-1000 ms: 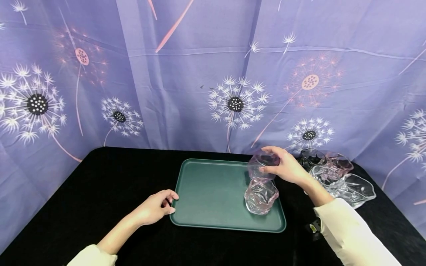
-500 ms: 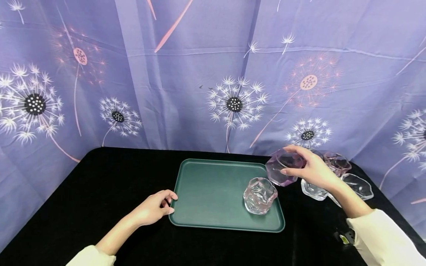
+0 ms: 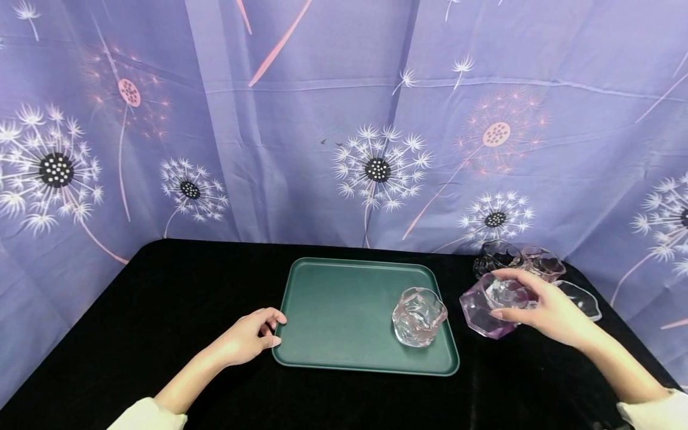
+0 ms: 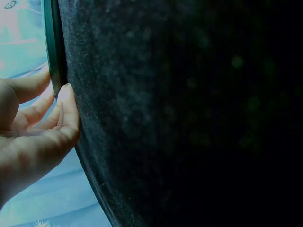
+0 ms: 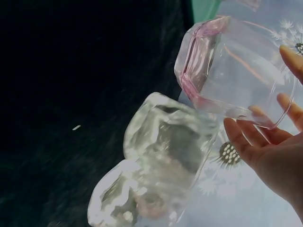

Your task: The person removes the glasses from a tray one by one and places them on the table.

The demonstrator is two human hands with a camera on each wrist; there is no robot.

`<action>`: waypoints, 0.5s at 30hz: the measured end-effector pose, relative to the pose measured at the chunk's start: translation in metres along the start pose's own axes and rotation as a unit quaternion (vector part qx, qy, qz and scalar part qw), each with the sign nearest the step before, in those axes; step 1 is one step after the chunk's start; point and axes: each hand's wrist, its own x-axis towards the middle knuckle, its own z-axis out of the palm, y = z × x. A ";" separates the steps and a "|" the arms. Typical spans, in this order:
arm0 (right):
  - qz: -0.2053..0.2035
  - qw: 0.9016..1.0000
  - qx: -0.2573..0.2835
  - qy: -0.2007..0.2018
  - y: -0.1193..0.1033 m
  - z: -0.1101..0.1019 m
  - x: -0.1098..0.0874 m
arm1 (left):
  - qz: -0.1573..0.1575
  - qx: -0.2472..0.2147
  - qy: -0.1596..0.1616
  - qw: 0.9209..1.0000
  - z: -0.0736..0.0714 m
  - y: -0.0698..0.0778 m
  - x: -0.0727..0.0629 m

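My right hand (image 3: pixel 548 310) holds a purple faceted glass (image 3: pixel 477 310) near its rim, to the right of a green tray (image 3: pixel 338 316). In the right wrist view the glass (image 5: pixel 203 66) is tilted, with the thumb on one side of the rim and the fingers on the other. My left hand (image 3: pixel 249 335) is at the tray's left edge; the left wrist view shows its thumb and fingertips pinching the tray rim (image 4: pixel 53 52). Toward the tray's right side stands a clear, wavy glass (image 3: pixel 419 319) with a pinkish rim.
Several more glasses cluster at the back right: a dark one (image 3: pixel 490 258), a pinkish one (image 3: pixel 549 263) and a clear one (image 3: pixel 583 298) partly behind my right hand. Black cloth (image 3: pixel 215 286) covers the table. A purple dandelion-print curtain (image 3: pixel 301 149) hangs behind.
My right hand has carried the purple glass from over the tray's back right corner to the right, off the tray and nearer the front. The left hand and tray stay put.
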 end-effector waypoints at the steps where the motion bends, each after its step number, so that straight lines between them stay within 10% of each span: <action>1: 0.000 1.000 -0.002 0.003 0.003 -0.001 -0.004 | 0.001 -0.001 0.000 1.000 0.000 0.000 0.000; 15: 0.025 0.999 -0.029 0.017 0.032 -0.014 -0.048 | -0.001 0.003 0.001 1.000 0.000 0.002 -0.001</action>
